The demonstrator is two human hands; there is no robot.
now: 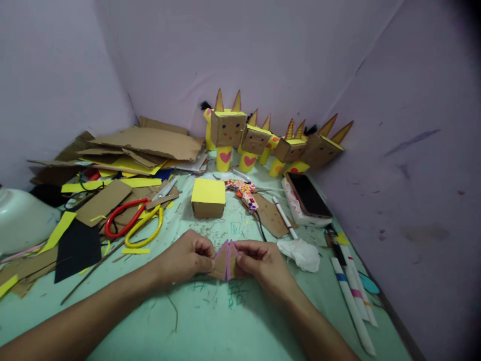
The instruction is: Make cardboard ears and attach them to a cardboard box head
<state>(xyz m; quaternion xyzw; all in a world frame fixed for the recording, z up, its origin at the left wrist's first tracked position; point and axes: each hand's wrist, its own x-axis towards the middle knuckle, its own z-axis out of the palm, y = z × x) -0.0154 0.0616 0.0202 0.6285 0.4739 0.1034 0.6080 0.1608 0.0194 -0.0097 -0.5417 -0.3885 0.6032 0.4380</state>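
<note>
Between my hands, two small cardboard triangles with pink-purple edges stand side by side, points upward. My left hand point(191, 255) pinches the left cardboard triangle point(219, 266) by its outer side. The right cardboard triangle point(233, 260) is pinched between the thumb and fingers of my right hand point(261, 260). Their inner edges touch or nearly touch. Just beyond my hands sits a small cardboard box point(208, 198) with a yellow top. Behind it to the right lies a glue gun point(243, 191) with a flowered cover, its black cord trailing toward me.
Several cardboard figures point(228, 129) with horns stand along the back wall. On the left are red-and-yellow-handled scissors point(145, 220), cardboard sheets point(150, 143) and black paper point(78, 255). To the right lie a phone point(311, 193), crumpled tissue point(300, 254) and several markers point(353, 306).
</note>
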